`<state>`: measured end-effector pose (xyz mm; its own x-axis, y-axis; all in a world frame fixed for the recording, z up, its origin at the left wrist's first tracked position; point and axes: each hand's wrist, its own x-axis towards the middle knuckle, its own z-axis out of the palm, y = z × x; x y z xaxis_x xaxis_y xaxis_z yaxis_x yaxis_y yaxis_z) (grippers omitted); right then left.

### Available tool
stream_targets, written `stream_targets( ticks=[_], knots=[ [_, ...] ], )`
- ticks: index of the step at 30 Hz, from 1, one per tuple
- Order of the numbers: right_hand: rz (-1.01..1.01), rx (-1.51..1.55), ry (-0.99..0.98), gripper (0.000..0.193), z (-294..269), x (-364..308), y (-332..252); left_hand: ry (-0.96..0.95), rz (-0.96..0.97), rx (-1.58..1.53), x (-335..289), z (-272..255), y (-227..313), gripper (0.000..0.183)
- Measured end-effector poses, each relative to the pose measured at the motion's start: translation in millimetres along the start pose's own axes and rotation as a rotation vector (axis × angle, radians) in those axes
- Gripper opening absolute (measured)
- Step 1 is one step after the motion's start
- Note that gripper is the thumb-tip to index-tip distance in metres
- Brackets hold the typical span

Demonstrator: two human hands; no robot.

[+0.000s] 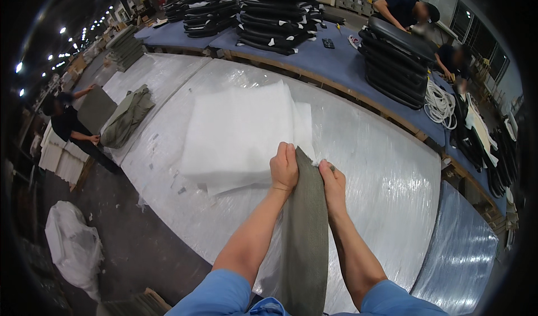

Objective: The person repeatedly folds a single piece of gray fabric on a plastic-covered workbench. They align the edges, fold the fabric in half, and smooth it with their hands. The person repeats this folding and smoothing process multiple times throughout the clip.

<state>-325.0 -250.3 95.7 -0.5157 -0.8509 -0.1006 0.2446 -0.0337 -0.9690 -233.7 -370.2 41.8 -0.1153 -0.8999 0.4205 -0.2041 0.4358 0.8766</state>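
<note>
Between both hands hangs a grey-green fabric cover (305,226), its long panel running down toward my body. My left hand (284,167) is closed on the upper left edge of the fabric. On the other side, my right hand (333,184) grips the cover's right edge, where a tuft of white filling shows at the fingers. Just beyond my left hand lies a stack of white padding sheets (241,131) on the plastic-wrapped table (381,176). What is inside the cover is hidden.
A blue table (342,63) behind carries stacks of black upholstered pieces (274,21) and a coil of white cord (440,104). At the left, a person (70,120) handles grey-green covers (128,117). More people work at the far right. A white plastic bag (73,243) sits on the floor.
</note>
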Motion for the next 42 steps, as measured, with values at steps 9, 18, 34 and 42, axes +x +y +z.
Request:
stream_targets(
  ticks=[9,18,34,42],
  knots=[
    [-0.141,-0.078,-0.059,0.037,8.4,17.8,11.5,-0.122,-0.078,-0.021,-5.2,-19.3,-13.4,0.042],
    [-0.269,-0.235,-0.019,0.042,16.5,41.4,1.9,-0.577,-0.488,-0.736,-28.2,-61.9,-8.3,0.057],
    [-0.284,-0.942,-0.198,0.041,39.7,100.0,-16.3,-0.420,-0.444,-0.427,-40.9,-24.7,-4.5,0.072],
    [-0.346,-0.694,-0.035,0.033,56.7,55.8,-28.7,-0.377,-0.458,-0.449,-43.0,-67.1,-29.0,0.059]
  ],
)
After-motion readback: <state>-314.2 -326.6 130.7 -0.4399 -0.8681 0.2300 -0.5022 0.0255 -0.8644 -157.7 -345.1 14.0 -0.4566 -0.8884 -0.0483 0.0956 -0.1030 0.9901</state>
